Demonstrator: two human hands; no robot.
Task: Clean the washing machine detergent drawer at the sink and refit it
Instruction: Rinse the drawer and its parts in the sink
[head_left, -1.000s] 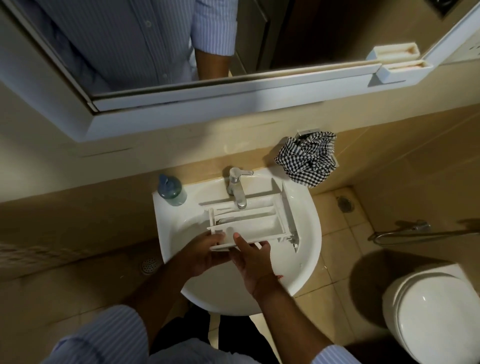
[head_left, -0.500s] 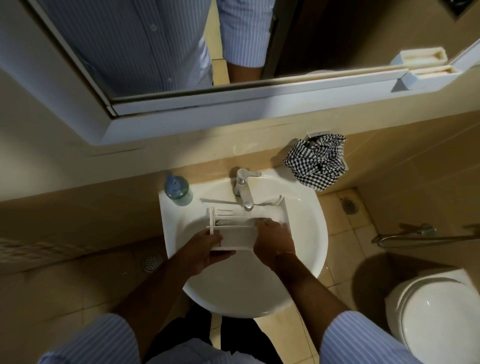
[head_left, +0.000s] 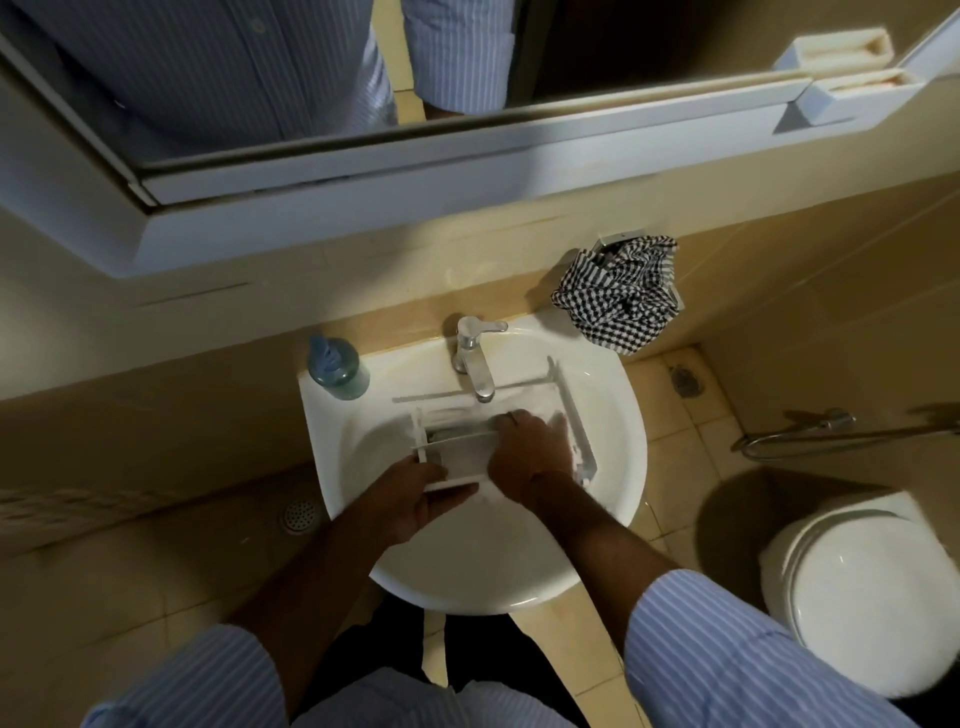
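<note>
drawer (head_left: 457, 457) in sink (head_left: 618, 415) under tap (head_left: 475, 358): near end gripped by left hand (head_left: 415, 493); inside rubbed by right hand (head_left: 524, 447), grip unclear. washing step; rinsing judged next.

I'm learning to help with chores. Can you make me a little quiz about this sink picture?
1. True or false: the detergent drawer is in the sink.
2. Which hand grips the drawer's near edge? A) left hand B) right hand
3. What hangs on the wall right of the tap?

Key: 1 true; 2 A; 3 a checked cloth.
</note>
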